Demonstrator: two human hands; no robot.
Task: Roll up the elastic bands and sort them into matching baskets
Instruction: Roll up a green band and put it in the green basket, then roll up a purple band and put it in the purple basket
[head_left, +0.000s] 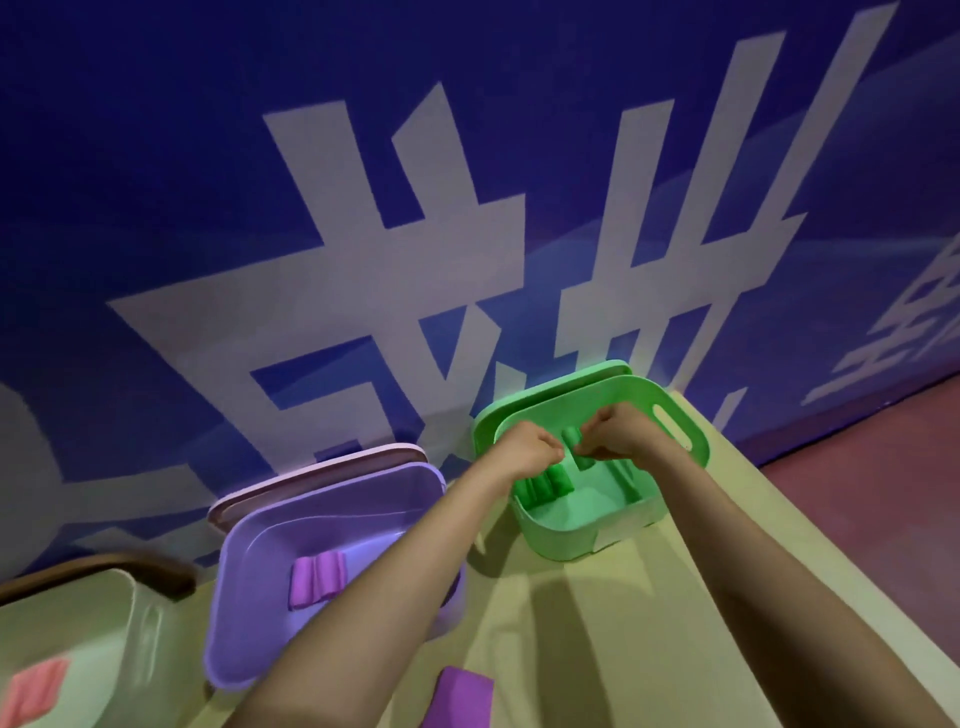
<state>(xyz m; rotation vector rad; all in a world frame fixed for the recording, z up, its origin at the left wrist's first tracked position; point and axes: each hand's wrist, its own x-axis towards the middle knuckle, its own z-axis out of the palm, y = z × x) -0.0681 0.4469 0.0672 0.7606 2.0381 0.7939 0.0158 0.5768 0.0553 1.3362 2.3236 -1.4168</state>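
Both my hands reach into the green basket (582, 540) at the back right of the table. My right hand (618, 434) pinches a rolled green band (575, 441) held above the basket floor. My left hand (530, 449) is curled beside it, touching the same roll. Two rolled green bands (550, 486) lie in the basket under my left hand. The purple basket (249, 597) to the left holds rolled purple bands (317, 577). A loose purple band (460, 693) lies on the table near the front edge.
A pale green basket (104, 623) at the far left holds a pink band (34, 693). Lids lean against the blue wall behind the purple and green baskets. The table's right edge runs diagonally beside a reddish floor (857, 493).
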